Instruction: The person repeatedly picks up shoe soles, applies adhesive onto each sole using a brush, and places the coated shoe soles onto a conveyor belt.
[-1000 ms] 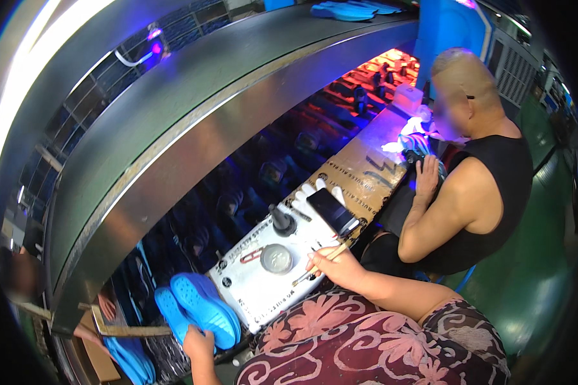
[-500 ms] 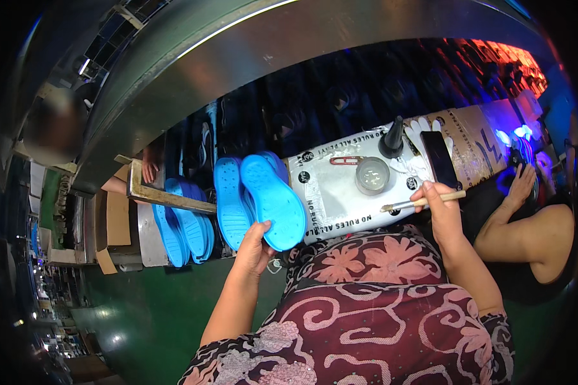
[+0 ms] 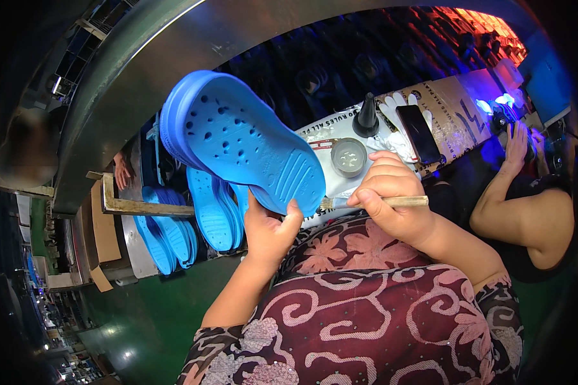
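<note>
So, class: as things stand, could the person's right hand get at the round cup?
Probably yes: the right hand is close beside the round cup, with nothing visible between them, though the brush it holds might hinder grasping.

A: So where's this filmed from?
B: Left-hand fisheye on the wearer's head, sitting above the blue shoe sole [image 3: 247, 144], angled down at it, pretty close.
A: How wide?
B: Super wide, that metal beam [image 3: 151, 77] past the sole looks totally bowed.
</note>
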Motion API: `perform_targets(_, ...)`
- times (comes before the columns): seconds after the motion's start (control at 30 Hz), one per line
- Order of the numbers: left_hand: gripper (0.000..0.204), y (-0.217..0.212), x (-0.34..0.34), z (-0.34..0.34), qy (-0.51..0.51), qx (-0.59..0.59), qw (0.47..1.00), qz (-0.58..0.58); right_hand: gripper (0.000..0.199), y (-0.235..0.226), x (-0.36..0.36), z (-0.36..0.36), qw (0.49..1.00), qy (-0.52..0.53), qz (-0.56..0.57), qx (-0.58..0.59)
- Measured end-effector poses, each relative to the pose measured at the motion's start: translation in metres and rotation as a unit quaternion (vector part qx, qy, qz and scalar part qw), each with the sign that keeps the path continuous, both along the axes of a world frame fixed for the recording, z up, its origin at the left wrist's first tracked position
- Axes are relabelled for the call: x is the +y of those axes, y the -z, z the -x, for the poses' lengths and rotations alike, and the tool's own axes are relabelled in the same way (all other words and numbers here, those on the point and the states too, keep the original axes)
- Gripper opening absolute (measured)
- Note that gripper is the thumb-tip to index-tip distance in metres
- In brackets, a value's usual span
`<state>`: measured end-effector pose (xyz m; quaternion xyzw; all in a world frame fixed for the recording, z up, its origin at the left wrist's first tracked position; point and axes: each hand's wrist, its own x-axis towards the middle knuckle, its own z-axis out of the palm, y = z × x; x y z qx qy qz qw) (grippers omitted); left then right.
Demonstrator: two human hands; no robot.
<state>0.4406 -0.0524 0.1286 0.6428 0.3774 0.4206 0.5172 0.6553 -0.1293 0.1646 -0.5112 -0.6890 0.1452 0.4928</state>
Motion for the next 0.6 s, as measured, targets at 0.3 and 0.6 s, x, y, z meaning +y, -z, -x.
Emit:
perform_targets(0.3,0.053,-0.0047,0.0029,-0.0048,0.003,-0.015,0.999,-0.033,0.016,0.0042,-0.0014,-0.0049,0.998,0.041,-0.012,-0.05)
perform_targets(0.6,0.051,-0.0003,-0.0023,-0.0096,-0.03,0.002,0.999,-0.035,0.015,0.0089,-0.0015,-0.0004,0.999,0.017,-0.02,-0.028)
